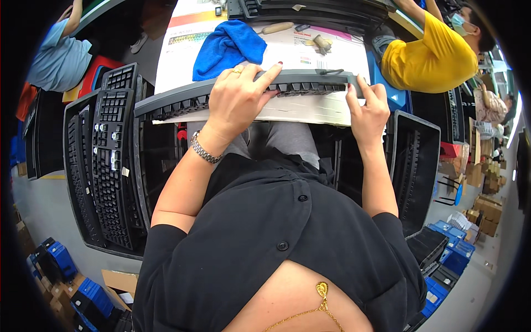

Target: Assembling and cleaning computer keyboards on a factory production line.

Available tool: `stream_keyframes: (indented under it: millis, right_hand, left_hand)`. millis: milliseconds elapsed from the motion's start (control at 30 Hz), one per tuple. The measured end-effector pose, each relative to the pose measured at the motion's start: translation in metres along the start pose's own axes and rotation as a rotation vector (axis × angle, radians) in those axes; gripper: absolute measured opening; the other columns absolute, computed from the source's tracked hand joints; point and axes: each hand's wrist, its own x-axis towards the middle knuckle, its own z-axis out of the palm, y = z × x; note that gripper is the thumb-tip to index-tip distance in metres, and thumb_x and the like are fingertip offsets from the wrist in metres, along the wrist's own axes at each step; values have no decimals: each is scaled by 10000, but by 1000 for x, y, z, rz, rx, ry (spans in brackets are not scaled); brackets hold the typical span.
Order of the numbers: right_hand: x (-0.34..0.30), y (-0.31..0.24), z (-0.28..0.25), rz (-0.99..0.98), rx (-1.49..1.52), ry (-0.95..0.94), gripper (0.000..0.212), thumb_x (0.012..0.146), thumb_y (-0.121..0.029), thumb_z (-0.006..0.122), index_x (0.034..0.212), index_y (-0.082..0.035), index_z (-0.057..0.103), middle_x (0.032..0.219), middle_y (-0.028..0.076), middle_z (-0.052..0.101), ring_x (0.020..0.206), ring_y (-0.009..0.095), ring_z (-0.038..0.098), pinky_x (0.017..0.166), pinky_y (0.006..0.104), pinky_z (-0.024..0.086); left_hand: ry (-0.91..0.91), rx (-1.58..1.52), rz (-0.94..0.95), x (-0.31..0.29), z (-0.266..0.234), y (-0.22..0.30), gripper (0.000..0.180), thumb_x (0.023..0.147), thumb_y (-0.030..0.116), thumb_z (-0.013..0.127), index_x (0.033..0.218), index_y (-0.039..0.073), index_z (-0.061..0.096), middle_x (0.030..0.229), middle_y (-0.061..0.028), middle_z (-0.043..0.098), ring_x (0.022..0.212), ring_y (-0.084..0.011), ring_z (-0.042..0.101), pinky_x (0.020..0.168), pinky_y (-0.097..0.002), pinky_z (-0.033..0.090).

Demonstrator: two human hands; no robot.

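A long black keyboard (310,82) stands tilted on its edge across the near end of the white-covered table, its keys turned toward me. My left hand (238,99) grips it left of the middle, fingers over the upper edge and thumb at the key side. At its right end my right hand (368,105) pinches the corner between thumb and fingers. A thin dark piece (331,71) sticks up at the upper edge, close to the right hand. Just beyond the left hand lies a crumpled blue cloth (229,48).
More black keyboards (315,15) are stacked at the table's far end. Small tools and a crumpled scrap (322,44) lie nearer. Bins stand at both sides: keyboards (113,149) fill the left one, others sit in the right bin (421,124). A person in yellow (431,55) and one in blue (60,58) are nearby.
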Motion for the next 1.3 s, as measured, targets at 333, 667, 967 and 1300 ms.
stream_keyframes:
  millis: [333,667,967,1300]
  right_hand:
    - [0,-6,0,4,29,-4,280,894,-119,784,1139,16,793,811,68,543,647,176,485,588,296,433]
    - [0,-8,2,14,7,-15,285,881,-135,787,1126,11,789,817,80,559,641,195,511,584,313,449]
    - [3,-3,1,67,-5,-6,277,907,-112,779,1147,25,790,796,68,546,651,171,484,584,294,434]
    - [-3,-15,0,9,23,-15,274,874,-132,784,1105,15,788,813,83,564,636,200,514,587,316,452]
  left_hand:
    - [-7,17,-4,-2,0,-1,535,825,297,826,1339,202,713,1005,3,659,887,-141,640,825,-289,491]
    - [10,-3,4,0,0,0,534,824,290,826,1339,202,713,1000,2,657,876,-143,635,820,-290,488]
    - [8,11,3,-2,0,0,531,824,287,825,1337,203,713,1003,1,658,875,-144,635,810,-288,482]
    - [-1,20,-9,-3,2,-1,527,825,288,826,1332,201,714,1001,1,658,867,-142,631,801,-287,476]
